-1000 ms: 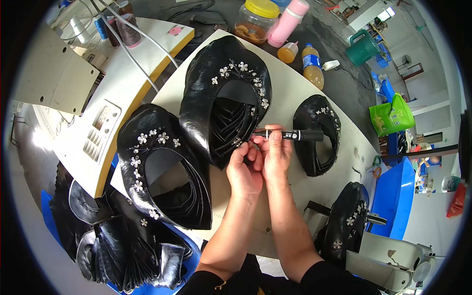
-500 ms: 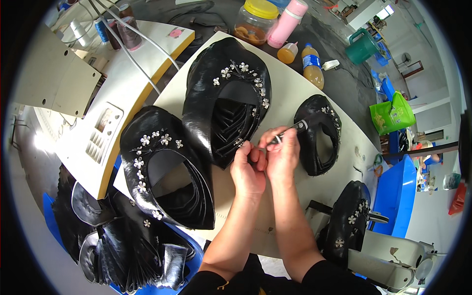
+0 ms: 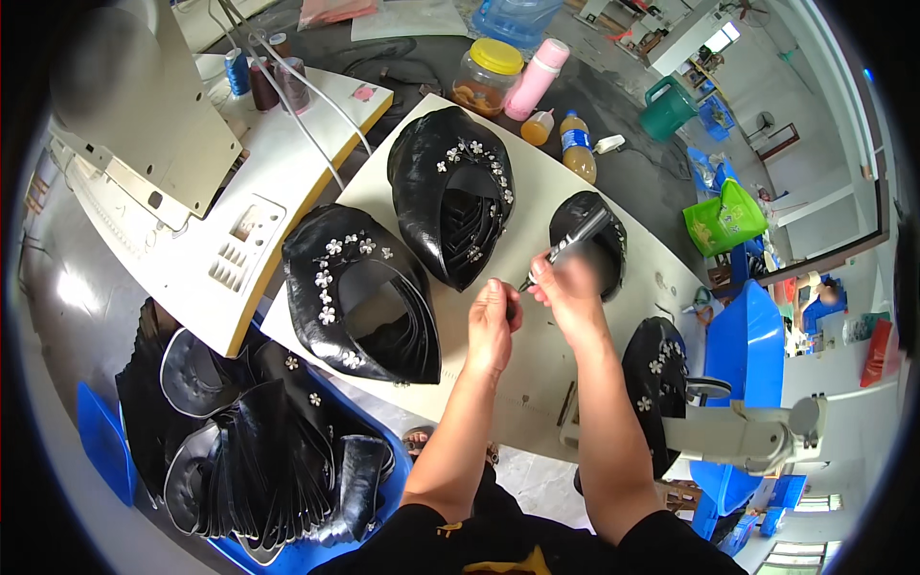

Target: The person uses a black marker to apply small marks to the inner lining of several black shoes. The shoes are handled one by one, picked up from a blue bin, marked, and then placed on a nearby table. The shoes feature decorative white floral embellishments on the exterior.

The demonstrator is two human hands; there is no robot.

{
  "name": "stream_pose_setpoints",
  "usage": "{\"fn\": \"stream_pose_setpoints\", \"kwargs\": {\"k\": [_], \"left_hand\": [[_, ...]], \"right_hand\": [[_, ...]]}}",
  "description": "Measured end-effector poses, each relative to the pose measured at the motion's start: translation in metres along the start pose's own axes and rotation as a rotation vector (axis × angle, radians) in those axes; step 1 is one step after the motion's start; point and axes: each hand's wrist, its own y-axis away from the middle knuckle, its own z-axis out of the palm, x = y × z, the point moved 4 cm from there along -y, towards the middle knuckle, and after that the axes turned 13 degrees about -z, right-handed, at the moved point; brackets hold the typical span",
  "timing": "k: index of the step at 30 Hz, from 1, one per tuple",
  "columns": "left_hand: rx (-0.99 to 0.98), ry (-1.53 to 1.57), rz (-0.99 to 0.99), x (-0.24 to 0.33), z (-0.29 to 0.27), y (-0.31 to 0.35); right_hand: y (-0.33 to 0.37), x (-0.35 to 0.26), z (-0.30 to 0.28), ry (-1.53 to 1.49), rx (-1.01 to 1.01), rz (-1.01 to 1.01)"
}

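Note:
My left hand (image 3: 493,328) is closed in a pinch over the white table (image 3: 513,407); whatever its fingertips hold is too small to make out. Close beside it, my right hand (image 3: 571,292) grips a slim silver-and-black pen-like tool (image 3: 581,230), its tip pointing down toward the left fingertips. Beyond the right hand lies a small pile of black shoe uppers (image 3: 563,217), partly covered by the hand and tool. Two larger piles of glossy black uppers with silver flower ornaments lie to the left: a nearer pile (image 3: 305,278) and a farther pile (image 3: 418,192).
A sewing machine (image 3: 158,120) stands on the left table. At lower left, a blue bin (image 3: 388,470) holds more black uppers. Another black upper (image 3: 647,383) hangs by a pale machine arm (image 3: 733,436) at right. A bottle (image 3: 577,149), jar (image 3: 489,77) and pink flask (image 3: 537,79) stand behind.
The whole view has shifted. My right hand has drawn slightly apart from the left, and the tool now tilts up more steeply. My left hand stays pinched.

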Motion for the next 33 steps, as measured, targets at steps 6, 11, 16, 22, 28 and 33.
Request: {"fn": "stream_pose_setpoints", "kwargs": {"k": [6, 11, 16, 22, 28, 33], "left_hand": [[0.087, -0.439, 0.19, -0.007, -0.021, 0.042], [0.123, -0.488, 0.218, -0.012, -0.042, 0.069], [0.04, -0.282, 0.18, -0.023, -0.056, 0.075], [-0.153, -0.533, 0.145, -0.007, -0.037, 0.088], [-0.089, -1.009, 0.673, 0.021, -0.009, 0.101], [-0.064, -1.124, 0.622, 0.014, -0.007, 0.103]], "right_hand": [[0.058, 0.011, 0.028, -0.136, -0.035, -0.094], [0.09, 0.017, 0.039, 0.039, -0.119, -0.206], [0.124, 0.034, 0.049, -0.132, -0.132, -0.188], [0.132, 0.045, 0.044, 0.145, -0.074, -0.313], [0.131, 0.059, 0.047, 0.179, -0.074, -0.308], [0.125, 0.045, 0.061, -0.277, -0.096, -0.311]]}}
